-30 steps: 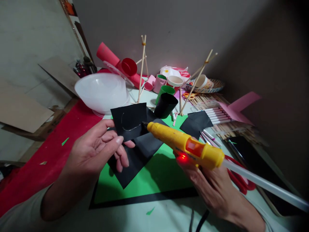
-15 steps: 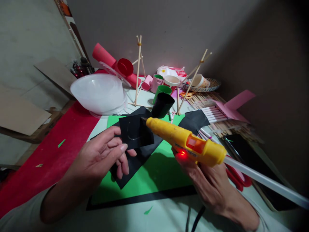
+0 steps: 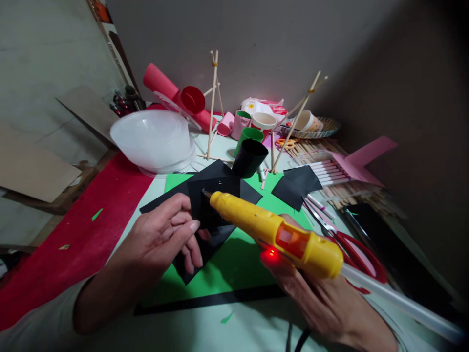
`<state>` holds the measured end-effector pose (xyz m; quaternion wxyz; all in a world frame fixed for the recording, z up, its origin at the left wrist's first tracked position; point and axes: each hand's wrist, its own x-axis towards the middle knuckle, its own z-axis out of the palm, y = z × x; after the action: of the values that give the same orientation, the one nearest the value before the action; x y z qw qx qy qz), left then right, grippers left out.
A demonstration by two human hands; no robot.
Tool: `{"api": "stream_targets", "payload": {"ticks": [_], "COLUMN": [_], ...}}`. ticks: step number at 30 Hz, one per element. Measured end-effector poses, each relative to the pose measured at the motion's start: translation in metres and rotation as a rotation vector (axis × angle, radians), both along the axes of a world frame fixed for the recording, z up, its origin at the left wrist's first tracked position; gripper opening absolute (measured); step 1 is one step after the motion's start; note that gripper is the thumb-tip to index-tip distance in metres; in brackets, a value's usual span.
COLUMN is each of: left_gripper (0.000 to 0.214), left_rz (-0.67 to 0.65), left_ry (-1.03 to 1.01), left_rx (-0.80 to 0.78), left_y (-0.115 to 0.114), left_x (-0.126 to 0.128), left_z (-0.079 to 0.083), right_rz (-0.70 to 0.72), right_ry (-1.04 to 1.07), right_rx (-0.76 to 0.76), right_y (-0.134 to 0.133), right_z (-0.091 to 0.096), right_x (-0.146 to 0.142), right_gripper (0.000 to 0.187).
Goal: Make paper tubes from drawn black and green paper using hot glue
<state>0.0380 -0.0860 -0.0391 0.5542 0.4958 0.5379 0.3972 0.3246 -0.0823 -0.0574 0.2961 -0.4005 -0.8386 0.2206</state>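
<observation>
Pinched by its near left corner, a small black paper square [image 3: 200, 205] is in my left hand [image 3: 168, 234], above a larger black sheet [image 3: 161, 198]. My right hand [image 3: 304, 288] grips a yellow hot glue gun [image 3: 252, 215] with a red light glowing and a long clear glue stick out of its back. The dark nozzle lies over the square's left part; whether it touches cannot be told. Beneath lies a green sheet [image 3: 234, 259] with a black border. A black paper cup [image 3: 250, 158] stands just beyond the square.
Red-handled scissors [image 3: 361, 254] and a black phone-like slab [image 3: 388, 249] lie at the right. Stick frames [image 3: 212, 107], several cups and bundled sticks [image 3: 330, 161] fill the back. Clear plastic bowls [image 3: 150, 139] stand at left. Black paper pieces [image 3: 296, 186] lie right of the cup.
The glue gun's nozzle has moved from the square's far right part to its left, nearer my left hand. My left hand keeps its hold. The view has shifted slightly.
</observation>
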Motion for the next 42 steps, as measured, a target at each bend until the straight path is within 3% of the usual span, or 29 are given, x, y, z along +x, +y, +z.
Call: {"api": "stream_targets", "payload": {"ticks": [4, 6, 8, 11, 14, 25, 33, 39, 42], "left_gripper": [0.013, 0.012, 0.012, 0.012, 0.013, 0.015, 0.021, 0.020, 0.021], "left_rz": [-0.004, 0.014, 0.032, 0.066, 0.107, 0.233, 0.291, 0.294, 0.283], "left_ry": [0.006, -0.012, -0.020, -0.024, -0.036, -0.074, -0.121, -0.097, -0.087], "left_rx": [0.015, 0.021, 0.024, 0.031, 0.055, 0.123, 0.173, 0.194, 0.187], "left_y": [0.000, 0.000, 0.000, 0.000, 0.001, 0.001, 0.003, 0.003, 0.003], "left_x": [0.000, 0.001, 0.002, 0.003, 0.003, 0.005, 0.005, 0.004, 0.003], "left_z": [-0.001, 0.000, 0.001, 0.003, 0.004, 0.007, 0.005, 0.004, 0.003], "right_rz": [-0.039, -0.045, 0.001, 0.104, 0.122, 0.151, 0.136, 0.062, 0.018], "right_ry": [-0.055, -0.050, -0.030, 0.005, -0.003, -0.026, 0.017, -0.001, -0.032], "right_rx": [0.126, 0.171, 0.135, 0.025, 0.012, 0.038, 0.024, 0.034, 0.099], "right_y": [0.001, 0.003, 0.006, 0.010, 0.012, 0.015, 0.017, 0.014, 0.015], "right_z": [0.003, 0.011, 0.023, 0.039, 0.044, 0.040, 0.040, 0.024, 0.024], "right_x": [-0.005, -0.014, -0.028, -0.047, -0.054, -0.050, -0.047, -0.031, -0.029], "right_gripper": [0.039, 0.030, 0.014, 0.027, 0.029, 0.017, 0.022, 0.009, 0.013]}}
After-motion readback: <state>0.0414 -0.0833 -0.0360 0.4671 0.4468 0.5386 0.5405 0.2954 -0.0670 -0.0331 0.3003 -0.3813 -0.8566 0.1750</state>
